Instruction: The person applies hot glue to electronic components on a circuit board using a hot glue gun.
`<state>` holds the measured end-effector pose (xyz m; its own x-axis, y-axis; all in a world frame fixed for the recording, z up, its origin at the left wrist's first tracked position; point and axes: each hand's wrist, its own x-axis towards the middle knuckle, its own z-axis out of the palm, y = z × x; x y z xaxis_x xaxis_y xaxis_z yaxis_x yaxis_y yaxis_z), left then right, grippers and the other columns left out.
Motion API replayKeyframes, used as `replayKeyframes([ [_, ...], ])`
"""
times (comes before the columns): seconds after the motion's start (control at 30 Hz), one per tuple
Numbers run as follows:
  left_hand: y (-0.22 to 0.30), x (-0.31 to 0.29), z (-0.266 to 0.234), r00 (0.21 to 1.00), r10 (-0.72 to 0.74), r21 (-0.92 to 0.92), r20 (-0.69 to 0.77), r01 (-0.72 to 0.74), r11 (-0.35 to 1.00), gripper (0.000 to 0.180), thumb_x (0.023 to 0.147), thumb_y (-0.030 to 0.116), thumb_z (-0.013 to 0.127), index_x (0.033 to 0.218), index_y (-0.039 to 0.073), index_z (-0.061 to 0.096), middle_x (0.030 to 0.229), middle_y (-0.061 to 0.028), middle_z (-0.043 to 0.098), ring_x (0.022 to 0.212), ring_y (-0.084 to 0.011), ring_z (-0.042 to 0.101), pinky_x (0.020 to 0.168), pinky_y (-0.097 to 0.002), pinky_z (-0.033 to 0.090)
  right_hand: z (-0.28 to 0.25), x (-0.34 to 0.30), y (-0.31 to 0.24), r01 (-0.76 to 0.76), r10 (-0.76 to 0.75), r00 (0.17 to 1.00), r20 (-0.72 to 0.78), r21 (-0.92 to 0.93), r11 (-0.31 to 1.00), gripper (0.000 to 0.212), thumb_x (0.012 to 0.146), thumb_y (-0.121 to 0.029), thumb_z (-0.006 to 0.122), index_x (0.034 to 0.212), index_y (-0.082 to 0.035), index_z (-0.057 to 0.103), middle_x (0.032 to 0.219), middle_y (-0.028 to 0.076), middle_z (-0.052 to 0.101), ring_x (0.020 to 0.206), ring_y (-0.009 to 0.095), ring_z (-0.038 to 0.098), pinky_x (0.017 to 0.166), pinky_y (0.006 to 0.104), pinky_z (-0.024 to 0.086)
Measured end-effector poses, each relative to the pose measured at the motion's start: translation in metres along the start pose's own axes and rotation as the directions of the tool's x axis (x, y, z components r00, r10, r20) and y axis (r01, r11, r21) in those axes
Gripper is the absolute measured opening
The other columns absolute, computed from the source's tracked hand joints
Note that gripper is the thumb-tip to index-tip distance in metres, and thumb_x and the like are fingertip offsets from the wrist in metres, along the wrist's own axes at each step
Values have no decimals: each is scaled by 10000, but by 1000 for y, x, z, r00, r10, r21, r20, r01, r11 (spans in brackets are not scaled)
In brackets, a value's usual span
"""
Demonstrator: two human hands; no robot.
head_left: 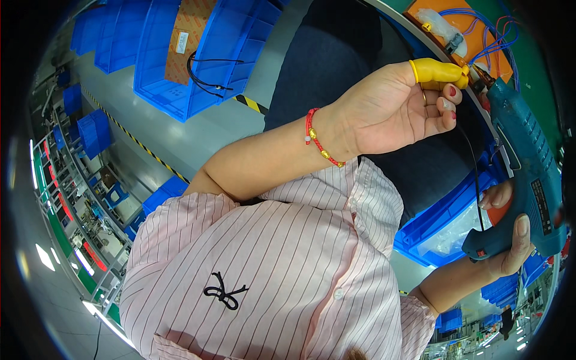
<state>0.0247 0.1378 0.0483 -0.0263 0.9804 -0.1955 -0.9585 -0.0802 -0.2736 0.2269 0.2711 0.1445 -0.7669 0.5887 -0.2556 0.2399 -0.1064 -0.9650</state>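
The left hand (pixel 390 111) reached across from the left with its palm turned up, and its thumb and one finger wore yellow covers (pixel 438 71). The tips of these two were pressed together — I cannot tell if they pinched a wire end or another small part there. The other fingers were curled loosely, and a red bracelet (pixel 313 135) went around the wrist.

The right hand (pixel 510 249), at the right side, was wrapped around the handle of a dark teal glue gun (pixel 522 144). The gun was at the far right, and its nozzle (pixel 482 73) pointed to the covered fingertips, just beside them; whether it touched them was not clear. A black cord (pixel 477 174) hung to the left of the gun.

Beyond the fingertips, blue and red wires (pixel 492 48) lay in loops over an orange board (pixel 474 43), together with a clear plastic bag (pixel 433 23). The board rested on a green table top (pixel 537 54).

Nearer, at the right, a blue box (pixel 414 240) held clear plastic. At the far left stood a large blue bin (pixel 234 36) — with brown cardboard (pixel 195 24) and a black cable in it.
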Motion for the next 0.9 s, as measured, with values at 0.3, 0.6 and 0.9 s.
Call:
replayKeyframes([
  [0.3, 0, 0, -2, 1000, -8, 6, 20, 8, 1000, 279, 957, 179, 458, 1133, -36, 469, 889, -54, 499, 799, -142, 506, 742, -237, 489, 14, 3, -4, 36, -37, 998, -54, -13, 999, 557, 809, -278, 538, 1188, 112, 416, 778, 156, 530, 669, 220, 550, 668, 337, 441],
  [0.6, 0, -3, -2, 1000, 5, 27, 14, -5, 1000, 286, 957, 177, 454, 1152, -31, 452, 896, -54, 496, 800, -141, 507, 734, -239, 489, 14, 1, -4, 43, -44, 997, -58, -14, 999, 560, 806, -274, 533, 1183, 123, 416, 785, 162, 528, 677, 220, 552, 658, 329, 440],
  [0.9, 0, -20, 11, 933, 352, 828, -81, -133, 544, 225, 930, 171, 531, 1022, -28, 581, 833, -53, 592, 696, -99, 566, 670, -250, 509, 12, 3, -2, 58, -59, 996, -62, -10, 998, 550, 809, -265, 515, 1172, 136, 416, 780, 180, 518, 669, 218, 540, 637, 323, 428],
])
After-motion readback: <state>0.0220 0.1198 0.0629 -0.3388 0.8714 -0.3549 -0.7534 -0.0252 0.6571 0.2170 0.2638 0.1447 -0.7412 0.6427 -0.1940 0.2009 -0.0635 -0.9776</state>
